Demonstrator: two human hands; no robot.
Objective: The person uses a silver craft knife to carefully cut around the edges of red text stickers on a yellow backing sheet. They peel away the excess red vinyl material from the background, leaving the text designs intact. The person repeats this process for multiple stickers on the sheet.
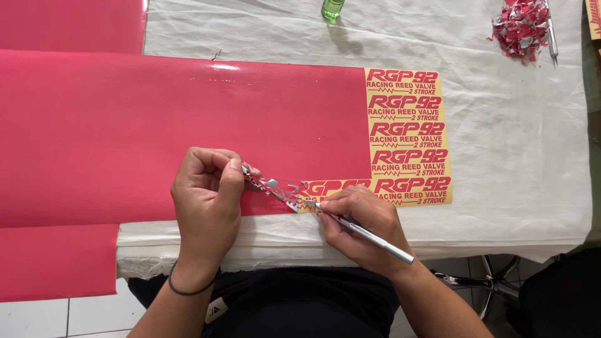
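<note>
- Here, a big red sheet [188,125] of glossy sticker film lies flat across a table covered by a white cloth [519,125], running off the left edge of the view.
- At its right end the red film is already peeled away, leaving a yellow backing [449,134] that carries red lettered stickers in stacked rows.
- A thin red strip [275,188], cut into a ragged lacy shape, lifts off the sheet near its lower edge, just left of the yellow patch.
- The left hand [206,203] pinches the left end of that strip between thumb and forefinger, the other fingers curled in, and holds it up off the sheet.
- The right hand [363,228] is closed around a slim silver knife [369,235] in a pen grip; its tip sits at the spot where the strip meets the sheet.
- The left wrist wears a dark band [188,289].
- A second red sheet [56,260] lies lower left, overhanging the table edge.
- At the top edge stands a small green bottle [332,7]; what is in it cannot be told.
- No tray or bin shows; a loose pile of red and silver scraps [521,26] lies on the cloth at the top right, with another slim silver tool [551,37] just beside it.
</note>
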